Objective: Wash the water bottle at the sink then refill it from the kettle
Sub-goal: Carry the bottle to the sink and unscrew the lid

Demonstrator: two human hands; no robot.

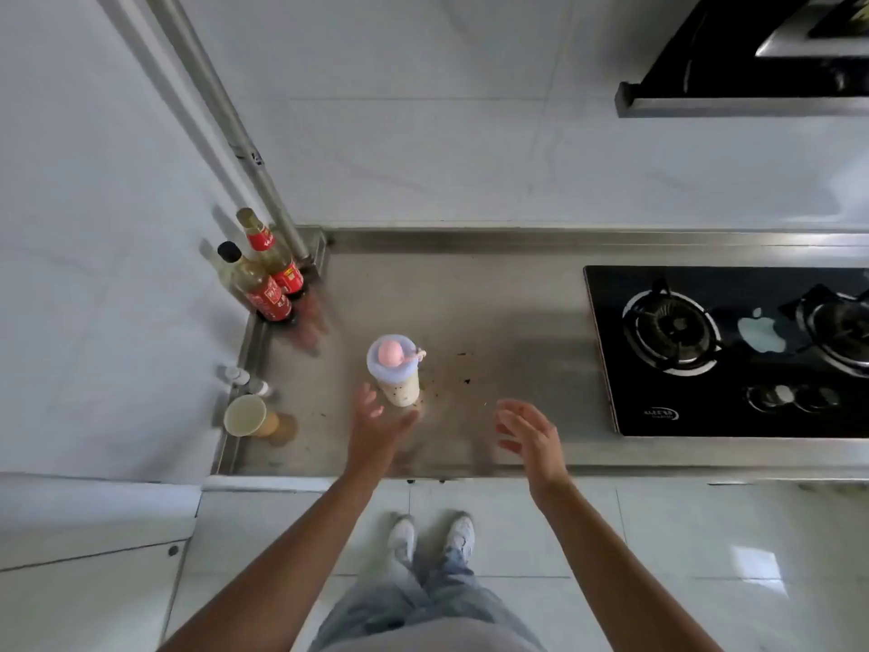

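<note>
Our worry was a tip-over. The small clear plastic water bottle (397, 383), with its lavender lid and pink knob, stood upright but looked top-heavy on the stainless steel counter (493, 298). A glancing knock from spread fingers could have toppled it toward the red-labelled glass sauce bottles (270, 284). The bottle stood just beyond our left hand (374, 418), whose fingers were open and relaxed, near but apparently not touching it. Our right hand (526, 430), likewise spread and empty, hovered well to the bottle's right.
</note>
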